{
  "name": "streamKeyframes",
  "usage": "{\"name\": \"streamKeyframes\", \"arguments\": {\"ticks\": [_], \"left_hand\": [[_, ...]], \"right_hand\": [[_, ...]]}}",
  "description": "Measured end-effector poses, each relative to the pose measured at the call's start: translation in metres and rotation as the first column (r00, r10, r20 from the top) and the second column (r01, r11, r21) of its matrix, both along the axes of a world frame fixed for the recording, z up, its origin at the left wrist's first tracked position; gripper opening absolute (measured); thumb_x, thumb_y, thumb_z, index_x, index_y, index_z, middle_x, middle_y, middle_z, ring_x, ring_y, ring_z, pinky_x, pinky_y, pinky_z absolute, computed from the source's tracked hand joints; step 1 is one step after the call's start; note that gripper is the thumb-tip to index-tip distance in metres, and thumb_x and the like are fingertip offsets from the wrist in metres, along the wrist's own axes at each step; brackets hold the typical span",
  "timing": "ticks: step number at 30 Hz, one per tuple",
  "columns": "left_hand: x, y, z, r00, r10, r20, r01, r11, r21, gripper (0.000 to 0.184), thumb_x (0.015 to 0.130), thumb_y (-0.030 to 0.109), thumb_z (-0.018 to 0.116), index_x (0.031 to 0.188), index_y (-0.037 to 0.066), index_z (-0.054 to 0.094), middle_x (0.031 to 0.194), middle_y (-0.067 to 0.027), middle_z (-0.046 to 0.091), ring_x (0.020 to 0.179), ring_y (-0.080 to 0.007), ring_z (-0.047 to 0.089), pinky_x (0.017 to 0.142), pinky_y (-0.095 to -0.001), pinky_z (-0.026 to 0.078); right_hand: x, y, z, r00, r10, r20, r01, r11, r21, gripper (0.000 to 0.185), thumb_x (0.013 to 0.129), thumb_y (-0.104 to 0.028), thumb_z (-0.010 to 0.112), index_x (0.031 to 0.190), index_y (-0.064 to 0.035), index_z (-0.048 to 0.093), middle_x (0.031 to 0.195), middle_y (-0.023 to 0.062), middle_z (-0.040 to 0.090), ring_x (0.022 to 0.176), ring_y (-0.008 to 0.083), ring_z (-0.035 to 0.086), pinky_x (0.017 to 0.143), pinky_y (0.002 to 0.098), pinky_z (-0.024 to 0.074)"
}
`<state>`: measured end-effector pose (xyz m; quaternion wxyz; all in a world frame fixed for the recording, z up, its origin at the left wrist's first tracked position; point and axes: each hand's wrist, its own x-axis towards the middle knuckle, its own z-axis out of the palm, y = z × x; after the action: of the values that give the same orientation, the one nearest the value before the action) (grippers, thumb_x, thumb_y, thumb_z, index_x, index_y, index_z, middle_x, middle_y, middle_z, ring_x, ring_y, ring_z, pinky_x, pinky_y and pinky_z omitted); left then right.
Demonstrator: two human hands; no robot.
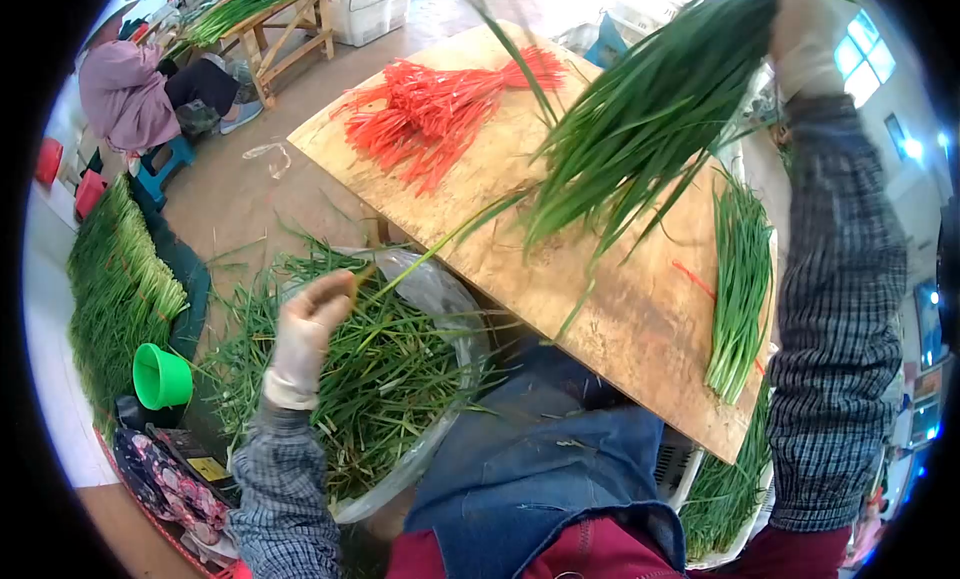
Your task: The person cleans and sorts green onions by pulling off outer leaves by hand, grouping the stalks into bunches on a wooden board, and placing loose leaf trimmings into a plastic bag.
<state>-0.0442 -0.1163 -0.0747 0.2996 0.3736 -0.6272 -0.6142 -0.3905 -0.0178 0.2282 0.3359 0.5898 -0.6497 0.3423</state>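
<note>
High at the right, my right hand (803, 49) grips a big bunch of garlic chives (650, 109), its leaves hanging down to the left over the wooden board (620, 319). My left hand (308, 329), in a pale glove, is closed at the fingertips on a long yellowish chive leaf (430, 252) that stretches toward the bunch. Below that hand, a clear plastic bag (455, 319) is full of loose chive scraps (390, 389). A tied bundle of chives (738, 289) lies along the board's right side. Red plastic ties (430, 109) are heaped at its far end.
Many chives (120, 289) are piled at the left beside a green plastic cup (162, 376). A white crate (735, 519) with chives stands below the board's right corner. A person (130, 89) sits on a blue stool (165, 164) by another wooden table (265, 24).
</note>
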Motion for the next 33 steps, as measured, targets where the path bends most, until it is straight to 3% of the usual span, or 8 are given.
{"name": "streamKeyframes", "arguments": {"ticks": [4,9,11,15,23,27,31,33], "left_hand": [[0.006,0.041,-0.080,0.834,-0.067,0.547,0.369,0.806,-0.463,0.041,0.071,0.021,0.067,0.110,0.012,0.061,0.116,-0.0149,0.054,0.110,-0.0316,0.048,0.096,-0.0433,0.035],[0.023,0.091,-0.153,0.429,-0.013,0.903,0.743,0.574,-0.344,0.059,0.066,0.036,0.069,0.122,0.026,0.053,0.142,-0.0105,0.027,0.132,-0.0365,0.018,0.101,-0.0648,0.013],[0.026,0.057,-0.160,0.202,0.047,0.978,0.694,0.698,-0.177,0.051,0.072,0.023,0.060,0.122,0.027,0.052,0.142,-0.0087,0.029,0.132,-0.0352,0.019,0.101,-0.0657,0.011],[0.042,-0.014,-0.191,0.163,0.115,0.980,0.363,0.917,-0.168,0.054,0.073,0.010,0.054,0.124,0.027,0.050,0.144,-0.0080,0.025,0.133,-0.0343,0.019,0.099,-0.0653,0.017],[0.029,-0.006,-0.198,0.187,0.041,0.981,0.323,0.941,-0.101,0.056,0.068,0.016,0.063,0.123,0.021,0.052,0.145,-0.0078,0.023,0.133,-0.0339,0.017,0.103,-0.0613,0.015],[0.042,0.018,-0.159,0.383,0.141,0.913,0.353,0.891,-0.286,0.060,0.063,0.030,0.072,0.120,0.024,0.056,0.145,-0.0039,0.023,0.134,-0.0323,0.015,0.104,-0.0616,0.006],[0.034,0.031,-0.145,0.546,0.241,0.802,0.376,0.785,-0.492,0.056,0.064,0.027,0.071,0.118,0.024,0.056,0.140,-0.0050,0.032,0.130,-0.0303,0.024,0.104,-0.0575,0.011],[0.030,0.033,-0.130,0.697,0.294,0.654,0.322,0.687,-0.651,0.051,0.065,0.020,0.069,0.115,0.018,0.057,0.135,-0.0065,0.039,0.124,-0.0305,0.032,0.103,-0.0509,0.020]], "right_hand": [[-0.006,0.000,-0.012,0.935,0.088,0.343,-0.102,0.995,0.022,0.010,0.069,-0.004,0.061,0.076,0.0027,0.062,0.073,0.0081,0.062,0.063,0.0167,0.059,0.059,0.0272,0.0476],[-0.004,-0.012,-0.045,0.944,0.075,0.321,-0.099,0.993,0.058,0.011,0.071,-0.006,0.060,0.078,0.0020,0.062,0.073,0.0080,0.061,0.064,0.0172,0.059,0.060,0.0275,0.0477],[-0.008,-0.013,-0.041,0.913,0.098,0.396,-0.123,0.992,0.039,0.011,0.071,-0.006,0.060,0.079,0.0017,0.062,0.073,0.0079,0.061,0.064,0.0173,0.059,0.060,0.0276,0.0478],[-0.029,-0.004,-0.004,0.777,0.254,0.576,-0.240,0.965,-0.101,0.011,0.073,-0.007,0.059,0.080,0.0012,0.062,0.074,0.0079,0.061,0.064,0.0177,0.059,0.061,0.0279,0.0479],[-0.028,-0.006,-0.047,0.939,0.047,0.340,-0.065,0.997,0.043,0.013,0.075,-0.009,0.058,0.083,0.0000,0.061,0.074,0.0077,0.060,0.065,0.0185,0.059,0.062,0.0283,0.0482],[-0.070,0.008,0.010,0.690,0.179,0.702,-0.133,0.984,-0.120,0.013,0.076,-0.010,0.057,0.085,-0.0005,0.061,0.074,0.0076,0.059,0.065,0.0188,0.059,0.063,0.0286,0.0483],[-0.031,0.002,-0.038,0.908,0.034,0.417,-0.055,0.998,0.040,0.014,0.077,-0.011,0.056,0.086,-0.0011,0.060,0.074,0.0076,0.059,0.066,0.0192,0.059,0.064,0.0288,0.0485],[-0.035,0.004,-0.034,0.816,0.076,0.573,-0.079,0.997,-0.019,0.014,0.077,-0.011,0.056,0.087,-0.0013,0.060,0.074,0.0075,0.059,0.066,0.0194,0.059,0.064,0.0289,0.0485]]}}
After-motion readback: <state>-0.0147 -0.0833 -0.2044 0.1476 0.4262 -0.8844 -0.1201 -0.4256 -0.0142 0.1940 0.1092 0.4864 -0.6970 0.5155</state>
